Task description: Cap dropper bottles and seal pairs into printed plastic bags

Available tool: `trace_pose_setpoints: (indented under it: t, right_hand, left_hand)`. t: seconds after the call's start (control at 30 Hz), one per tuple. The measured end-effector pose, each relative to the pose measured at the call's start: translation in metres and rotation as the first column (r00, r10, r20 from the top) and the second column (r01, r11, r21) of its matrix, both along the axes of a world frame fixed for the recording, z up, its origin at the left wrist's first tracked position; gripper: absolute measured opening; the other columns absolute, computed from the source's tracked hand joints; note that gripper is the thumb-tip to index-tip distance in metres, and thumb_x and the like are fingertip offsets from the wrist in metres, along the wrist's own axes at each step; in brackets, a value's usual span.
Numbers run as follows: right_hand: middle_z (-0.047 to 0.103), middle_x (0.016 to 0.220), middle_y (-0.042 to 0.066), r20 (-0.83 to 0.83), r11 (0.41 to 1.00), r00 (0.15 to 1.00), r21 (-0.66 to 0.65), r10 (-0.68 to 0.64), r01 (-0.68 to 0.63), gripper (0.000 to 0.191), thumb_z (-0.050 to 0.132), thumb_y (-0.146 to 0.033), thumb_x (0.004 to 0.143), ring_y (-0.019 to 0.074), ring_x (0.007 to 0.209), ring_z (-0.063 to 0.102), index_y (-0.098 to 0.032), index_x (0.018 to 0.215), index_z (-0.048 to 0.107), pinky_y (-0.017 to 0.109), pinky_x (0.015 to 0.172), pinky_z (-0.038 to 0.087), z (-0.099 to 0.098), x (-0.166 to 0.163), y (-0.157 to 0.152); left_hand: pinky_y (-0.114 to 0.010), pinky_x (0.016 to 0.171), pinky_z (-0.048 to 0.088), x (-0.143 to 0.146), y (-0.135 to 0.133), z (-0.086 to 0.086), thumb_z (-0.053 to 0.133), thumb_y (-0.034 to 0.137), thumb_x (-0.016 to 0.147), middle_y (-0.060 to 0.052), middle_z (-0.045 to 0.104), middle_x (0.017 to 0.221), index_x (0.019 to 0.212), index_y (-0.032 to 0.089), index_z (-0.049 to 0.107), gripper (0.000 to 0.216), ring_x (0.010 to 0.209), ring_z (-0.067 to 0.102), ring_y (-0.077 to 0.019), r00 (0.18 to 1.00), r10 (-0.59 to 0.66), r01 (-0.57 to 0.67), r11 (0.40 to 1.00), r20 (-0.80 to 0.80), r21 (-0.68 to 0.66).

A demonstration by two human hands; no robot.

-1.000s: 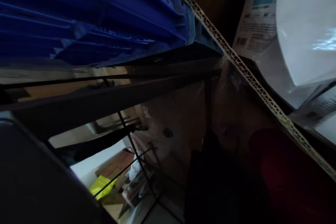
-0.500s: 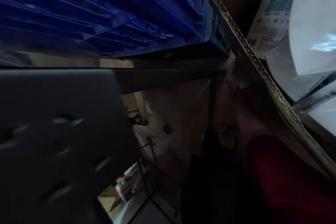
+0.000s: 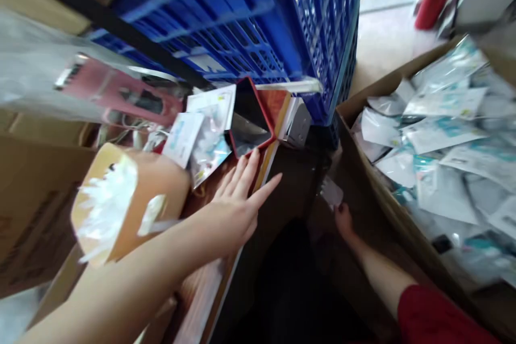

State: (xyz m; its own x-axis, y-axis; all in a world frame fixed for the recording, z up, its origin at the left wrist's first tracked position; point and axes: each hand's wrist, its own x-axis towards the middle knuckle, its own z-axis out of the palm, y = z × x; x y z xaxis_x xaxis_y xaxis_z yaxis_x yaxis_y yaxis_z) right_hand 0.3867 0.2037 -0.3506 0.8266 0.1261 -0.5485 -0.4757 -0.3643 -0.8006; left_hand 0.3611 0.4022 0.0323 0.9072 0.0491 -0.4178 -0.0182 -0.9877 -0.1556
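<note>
My left hand (image 3: pixel 237 199) is stretched out flat with its fingers spread, over the edge of a wooden table (image 3: pixel 209 290). Its fingertips reach toward a phone in a red case (image 3: pixel 252 118) that lies beside small white packets (image 3: pixel 201 134). My right hand (image 3: pixel 342 217) is lower down in the dark gap beside a cardboard box (image 3: pixel 363 172). It pinches a small clear plastic packet (image 3: pixel 331 192). A red sleeve (image 3: pixel 435 314) covers that arm.
A blue plastic crate (image 3: pixel 262 21) stands at the back of the table. A tissue box (image 3: pixel 129 199) sits at the left, near a pink item in clear wrap (image 3: pixel 116 94). The cardboard box on the right holds several white and teal packets (image 3: pixel 443 134). Brown cartons (image 3: pixel 32 209) are at the far left.
The view has swung from the dark underside of a shelf up to the table top. Both hands have come into sight, the right one with a small packet.
</note>
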Motion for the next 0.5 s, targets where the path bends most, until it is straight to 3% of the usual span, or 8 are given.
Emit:
trace_pose_setpoints:
  t: [0.17, 0.27, 0.4, 0.5]
  right_hand:
    - [0.065, 0.093, 0.004, 0.205, 0.991, 0.974, 0.081, 0.092, -0.111, 0.026, 0.058, -0.037, 0.09, 0.0145, 0.08, 0.063, -0.013, 0.099, 0.062, 0.034, 0.074, 0.053, 0.09, -0.004, -0.085]
    - [0.065, 0.074, 0.002, 0.349, 0.984, 0.935, 0.132, 0.07, -0.123, 0.034, 0.063, -0.05, 0.08, 0.0164, 0.07, 0.061, -0.016, 0.083, 0.062, 0.031, 0.069, 0.051, 0.146, 0.005, -0.123]
    - [0.067, 0.084, 0.005, 0.429, 0.983, 0.903, 0.173, -0.013, -0.068, 0.048, 0.053, -0.064, 0.077, 0.0198, 0.077, 0.064, -0.019, 0.091, 0.056, 0.032, 0.07, 0.052, 0.206, 0.058, -0.151]
    - [0.066, 0.089, 0.004, 0.383, 0.983, 0.922, 0.137, 0.06, -0.121, 0.052, 0.036, -0.069, 0.083, 0.0182, 0.076, 0.067, -0.022, 0.1, 0.052, 0.033, 0.066, 0.055, 0.232, 0.102, -0.149]
  left_hand:
    - [-0.054, 0.116, 0.011, 0.016, -0.025, 0.007, 0.05, 0.003, 0.07, -0.018, -0.005, 0.16, 0.149, 0.015, 0.029, 0.082, 0.145, 0.0, -0.0375, 0.991, 0.134, -0.132, 0.988, -0.012, 0.078]
    - [-0.053, 0.116, 0.009, 0.01, -0.044, 0.009, 0.053, 0.004, 0.069, -0.024, -0.003, 0.158, 0.149, 0.008, 0.023, 0.086, 0.145, 0.002, -0.0368, 0.986, 0.163, -0.166, 0.98, 0.036, 0.114]
    - [-0.052, 0.115, 0.015, -0.019, -0.069, 0.007, 0.052, 0.007, 0.073, -0.023, 0.007, 0.157, 0.149, 0.006, 0.025, 0.08, 0.145, 0.01, -0.0372, 0.971, 0.204, -0.213, 0.975, 0.126, 0.065]
    - [-0.051, 0.116, 0.015, -0.058, -0.087, 0.007, 0.048, 0.007, 0.077, -0.02, 0.016, 0.157, 0.148, 0.006, 0.027, 0.075, 0.145, 0.015, -0.0341, 0.962, 0.224, -0.229, 0.973, 0.157, 0.019]
